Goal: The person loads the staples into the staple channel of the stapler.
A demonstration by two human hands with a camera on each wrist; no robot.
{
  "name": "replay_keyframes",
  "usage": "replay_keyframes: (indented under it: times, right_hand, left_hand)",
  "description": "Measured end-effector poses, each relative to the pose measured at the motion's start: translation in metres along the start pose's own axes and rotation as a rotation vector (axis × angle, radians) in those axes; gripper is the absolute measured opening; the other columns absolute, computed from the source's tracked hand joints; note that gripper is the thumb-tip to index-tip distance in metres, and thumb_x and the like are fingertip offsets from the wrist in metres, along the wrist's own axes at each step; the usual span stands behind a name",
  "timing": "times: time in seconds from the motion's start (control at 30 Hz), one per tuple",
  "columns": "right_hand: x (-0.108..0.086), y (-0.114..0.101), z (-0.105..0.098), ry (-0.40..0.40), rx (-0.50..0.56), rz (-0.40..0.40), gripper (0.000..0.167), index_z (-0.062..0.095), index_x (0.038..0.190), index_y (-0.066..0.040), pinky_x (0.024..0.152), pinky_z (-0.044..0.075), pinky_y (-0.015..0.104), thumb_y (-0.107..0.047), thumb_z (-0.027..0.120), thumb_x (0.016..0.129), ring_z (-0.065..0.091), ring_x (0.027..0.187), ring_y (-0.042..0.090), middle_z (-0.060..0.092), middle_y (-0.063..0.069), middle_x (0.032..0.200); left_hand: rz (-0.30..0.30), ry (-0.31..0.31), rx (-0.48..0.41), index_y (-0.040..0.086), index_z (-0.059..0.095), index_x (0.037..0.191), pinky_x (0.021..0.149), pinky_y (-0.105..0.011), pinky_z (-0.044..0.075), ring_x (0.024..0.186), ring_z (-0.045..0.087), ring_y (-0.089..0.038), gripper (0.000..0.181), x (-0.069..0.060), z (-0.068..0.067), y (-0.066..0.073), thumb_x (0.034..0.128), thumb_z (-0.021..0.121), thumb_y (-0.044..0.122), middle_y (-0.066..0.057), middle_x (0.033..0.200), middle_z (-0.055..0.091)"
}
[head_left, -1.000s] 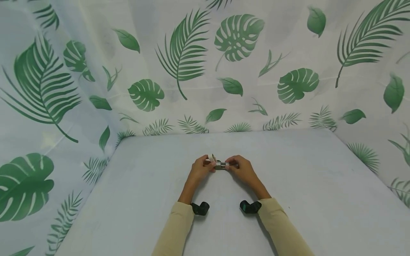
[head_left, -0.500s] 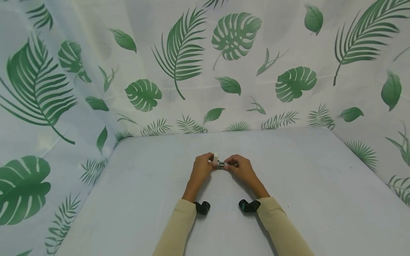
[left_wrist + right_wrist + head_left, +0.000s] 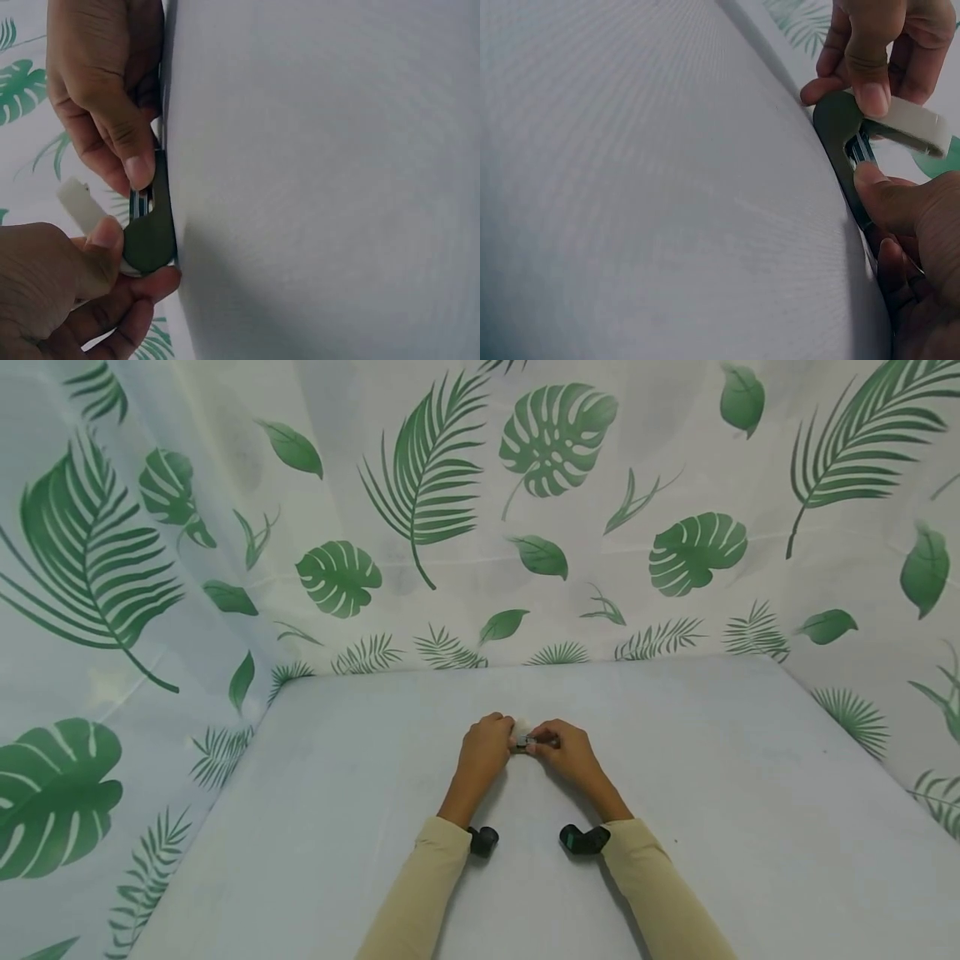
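Observation:
Between both hands is a small hinged stapler (image 3: 522,742) with a dark green base, a metal channel and a raised white arm (image 3: 911,124). The left hand (image 3: 483,752) grips its rounded hinge end, thumb on the side near the white arm in the left wrist view. At the other end, the right hand (image 3: 566,750) pinches the base, its thumb (image 3: 881,191) by the metal channel (image 3: 139,204). The stapler's green side lies along the table surface. In the head view the fingers hide much of it.
A white table (image 3: 337,827) spreads around the hands. Behind and beside it hangs a white curtain (image 3: 465,460) printed with green leaves. Black cameras (image 3: 585,841) are worn at both wrists, below beige sleeves (image 3: 660,893).
The left hand has moved right, closer to the right hand, and turned. The white arm has swung from leaning left to upright, then further right. The right hand has stayed nearly in place.

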State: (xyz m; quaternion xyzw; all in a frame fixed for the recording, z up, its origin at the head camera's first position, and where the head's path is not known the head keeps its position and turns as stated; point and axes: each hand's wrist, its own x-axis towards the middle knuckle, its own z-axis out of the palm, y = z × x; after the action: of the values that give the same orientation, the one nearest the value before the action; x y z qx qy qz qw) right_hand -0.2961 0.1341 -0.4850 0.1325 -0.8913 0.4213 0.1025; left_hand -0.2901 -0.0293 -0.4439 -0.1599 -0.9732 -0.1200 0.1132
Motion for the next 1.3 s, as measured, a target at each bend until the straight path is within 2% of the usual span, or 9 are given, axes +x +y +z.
replay_keyframes:
  times: [0.23,0.37,0.53,0.67,0.87,0.93,1.07,1.2,1.3]
  right_hand:
    - [-0.001,0.002,-0.001,0.007,0.019,-0.008,0.024,0.067,0.101,0.001,0.073,0.049,0.034,-0.009,0.078,0.082,0.065,0.084,0.025,0.071,0.016,0.097]
    - [-0.001,0.003,-0.003,-0.03,0.02,0.005,0.028,0.067,0.106,0.0,0.074,0.048,0.034,-0.014,0.077,0.084,0.063,0.085,0.022,0.07,0.015,0.101]
    - [0.001,0.001,-0.005,-0.095,0.059,0.038,0.035,0.065,0.118,-0.002,0.081,0.052,0.039,-0.029,0.065,0.095,0.067,0.095,0.025,0.07,0.014,0.108]
    - [0.002,-0.003,-0.006,-0.095,0.072,0.073,0.04,0.066,0.12,-0.003,0.084,0.051,0.043,-0.036,0.053,0.101,0.066,0.099,0.028,0.07,0.015,0.112]
    - [0.006,-0.005,-0.007,-0.091,0.072,0.091,0.04,0.068,0.119,-0.004,0.082,0.05,0.039,-0.036,0.052,0.102,0.066,0.101,0.027,0.07,0.016,0.115]
    - [0.007,-0.006,-0.007,-0.089,0.08,0.09,0.038,0.068,0.118,-0.004,0.08,0.049,0.036,-0.035,0.053,0.102,0.066,0.097,0.024,0.071,0.015,0.112]
    - [0.008,-0.006,-0.007,-0.09,0.099,0.082,0.034,0.069,0.116,-0.005,0.076,0.046,0.031,-0.032,0.054,0.101,0.064,0.09,0.02,0.072,0.014,0.108]
    - [0.009,-0.008,-0.009,-0.109,0.095,0.091,0.032,0.07,0.115,-0.005,0.072,0.046,0.028,-0.03,0.055,0.101,0.065,0.088,0.019,0.072,0.013,0.106]
    - [0.01,-0.011,-0.011,-0.132,0.099,0.132,0.033,0.069,0.115,-0.005,0.065,0.046,0.027,-0.03,0.056,0.101,0.065,0.078,0.017,0.072,0.015,0.102]
  left_hand:
    - [0.003,0.01,-0.007,0.013,0.076,0.103,0.063,-0.033,0.052,0.07,0.063,-0.018,0.018,-0.001,0.002,0.001,0.0888,0.071,0.021,-0.003,0.088,0.064]
    - [0.013,0.022,-0.062,0.015,0.077,0.106,0.063,-0.031,0.051,0.072,0.061,-0.016,0.02,-0.002,0.005,-0.002,0.0882,0.071,0.023,-0.004,0.088,0.065]
    - [-0.014,-0.01,-0.26,0.011,0.074,0.113,0.064,-0.027,0.047,0.073,0.057,-0.015,0.027,0.0,0.013,-0.012,0.0889,0.069,0.023,-0.007,0.09,0.067]
    - [-0.041,-0.026,-0.414,0.007,0.073,0.114,0.068,-0.029,0.048,0.078,0.058,-0.017,0.029,0.001,0.018,-0.019,0.0896,0.069,0.023,-0.01,0.092,0.067]
    - [-0.113,-0.064,-0.639,0.005,0.071,0.114,0.083,-0.037,0.054,0.097,0.067,-0.027,0.029,-0.001,0.019,-0.027,0.0907,0.07,0.021,-0.013,0.103,0.066]
    - [-0.142,-0.086,-0.682,0.007,0.071,0.115,0.085,-0.039,0.054,0.1,0.068,-0.027,0.028,-0.001,0.019,-0.03,0.0911,0.07,0.021,-0.012,0.109,0.066]
    - [-0.18,-0.102,-0.714,0.011,0.071,0.114,0.086,-0.039,0.053,0.102,0.068,-0.026,0.026,0.0,0.021,-0.033,0.0911,0.07,0.023,-0.01,0.115,0.067]
    - [-0.182,-0.092,-0.718,0.012,0.072,0.114,0.086,-0.039,0.053,0.102,0.068,-0.026,0.026,0.0,0.023,-0.034,0.0906,0.071,0.022,-0.009,0.115,0.069]
    - [-0.179,-0.086,-0.726,0.011,0.072,0.114,0.085,-0.04,0.053,0.101,0.069,-0.027,0.026,-0.001,0.022,-0.035,0.0902,0.071,0.021,-0.01,0.115,0.07]
